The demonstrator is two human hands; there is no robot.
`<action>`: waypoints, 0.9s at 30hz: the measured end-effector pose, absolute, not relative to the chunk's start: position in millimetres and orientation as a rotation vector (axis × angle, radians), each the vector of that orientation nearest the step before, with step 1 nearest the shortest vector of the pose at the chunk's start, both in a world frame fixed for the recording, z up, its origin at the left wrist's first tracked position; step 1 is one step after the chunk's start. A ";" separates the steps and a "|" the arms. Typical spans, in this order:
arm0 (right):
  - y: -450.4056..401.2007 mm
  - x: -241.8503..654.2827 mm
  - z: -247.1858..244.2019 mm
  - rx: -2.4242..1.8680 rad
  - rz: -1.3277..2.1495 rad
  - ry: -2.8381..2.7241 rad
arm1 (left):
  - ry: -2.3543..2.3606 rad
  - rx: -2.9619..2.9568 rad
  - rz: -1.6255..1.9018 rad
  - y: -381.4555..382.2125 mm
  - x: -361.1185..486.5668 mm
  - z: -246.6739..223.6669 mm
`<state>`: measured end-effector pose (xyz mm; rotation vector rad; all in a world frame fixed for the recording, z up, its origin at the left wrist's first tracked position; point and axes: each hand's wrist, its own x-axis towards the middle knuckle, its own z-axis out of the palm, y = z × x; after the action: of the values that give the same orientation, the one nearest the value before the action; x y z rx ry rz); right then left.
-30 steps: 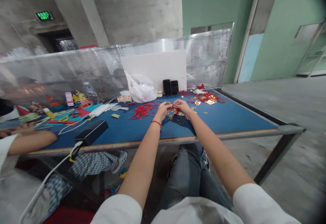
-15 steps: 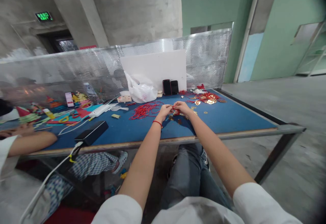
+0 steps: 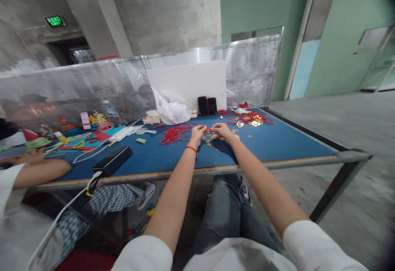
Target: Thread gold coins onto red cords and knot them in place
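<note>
Between my two hands runs a short stretch of red cord (image 3: 209,130), a little above the blue tabletop (image 3: 166,160). My left hand (image 3: 198,133) pinches one side of it, fingers closed, with a red string bracelet (image 3: 191,148) on the wrist. On the other side my right hand (image 3: 222,131) also has its fingertips closed on the cord. Gold coin-like discs (image 3: 212,138) lie below and around the fingers. A tangle of red cords (image 3: 175,134) rests just left of my left hand. Any knot in the cord is too small to make out.
Red cords with gold discs (image 3: 254,119) are heaped at the back right. A white plastic bag (image 3: 173,108) and two dark phones (image 3: 206,105) stand at the back. A black box (image 3: 112,160) and a power strip (image 3: 125,133) lie left, near another person's arm (image 3: 43,170).
My hands have moved slightly apart, and more of the red cord shows between the fingertips. The heaps and other things on the table stay where they were.
</note>
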<state>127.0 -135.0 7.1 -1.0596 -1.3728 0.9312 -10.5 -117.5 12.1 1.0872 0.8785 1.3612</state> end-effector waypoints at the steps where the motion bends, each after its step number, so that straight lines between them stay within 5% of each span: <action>1: -135.3 126.9 7.0 -1.062 0.914 -1.381 | 0.876 1.098 1.380 -117.6 -10.4 12.0; 27: -128.0 131.9 4.0 -1.044 0.763 -1.235 | 0.891 0.920 1.742 -104.3 -16.6 11.5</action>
<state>131.9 -128.0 4.0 -1.0436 -1.2353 0.7634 -16.6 -104.3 11.5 0.9205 0.8910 1.7422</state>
